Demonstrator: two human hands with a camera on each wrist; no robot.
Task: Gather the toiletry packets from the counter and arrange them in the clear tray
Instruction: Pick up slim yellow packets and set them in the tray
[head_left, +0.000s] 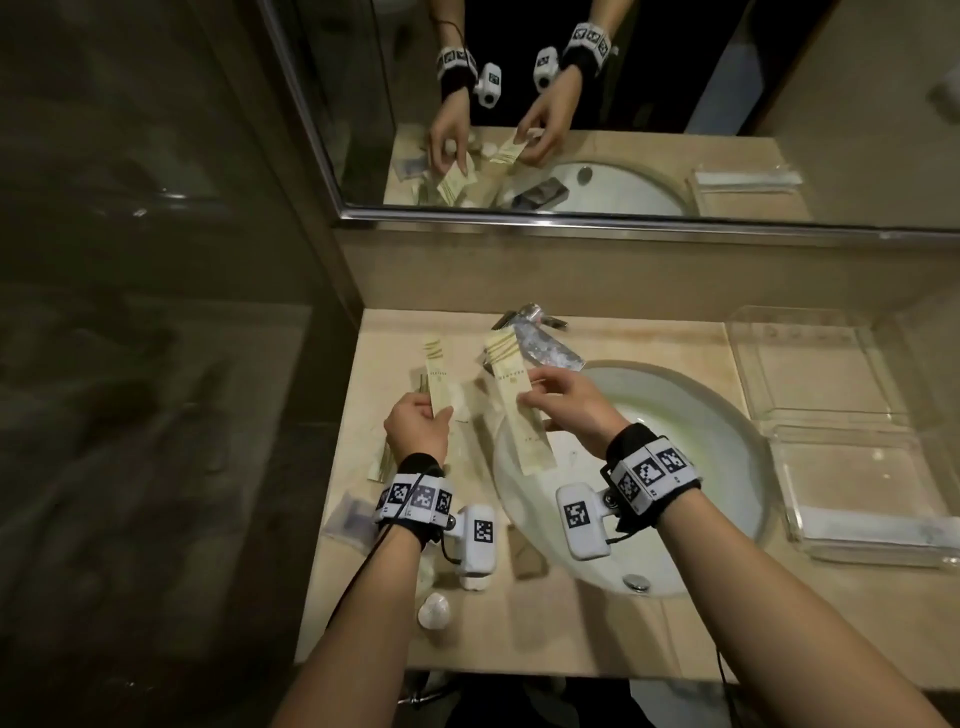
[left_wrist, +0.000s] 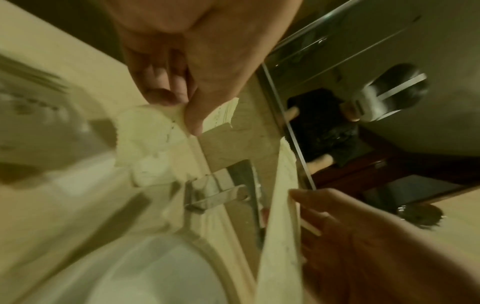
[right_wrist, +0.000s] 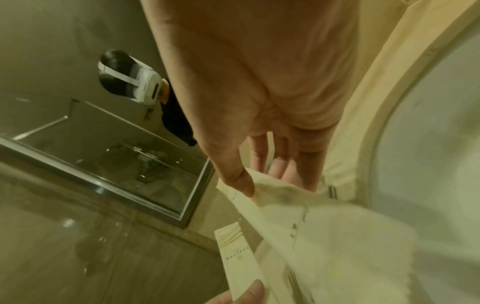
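My left hand (head_left: 440, 414) pinches a narrow cream toiletry packet (head_left: 435, 375) by its lower end and holds it upright over the counter's left part. My right hand (head_left: 525, 396) pinches a longer cream packet (head_left: 514, 415) at its middle, above the sink's left rim. In the left wrist view the thumb (left_wrist: 194, 123) presses the narrow packet (left_wrist: 221, 113). In the right wrist view thumb and fingers (right_wrist: 242, 183) clamp the long packet (right_wrist: 319, 226). Two clear trays stand at the right: a far one (head_left: 748, 364) and a near one (head_left: 795, 499) with white packets along its front.
More packets (head_left: 385, 460) lie on the beige counter (head_left: 613, 634) under my left hand. A plastic sachet (head_left: 349, 514), a brown packet (head_left: 527, 556) and a small white item (head_left: 434, 610) lie nearer. The white sink (head_left: 691, 431) and chrome tap (head_left: 537, 316) sit centre; a mirror (head_left: 727, 104) behind.
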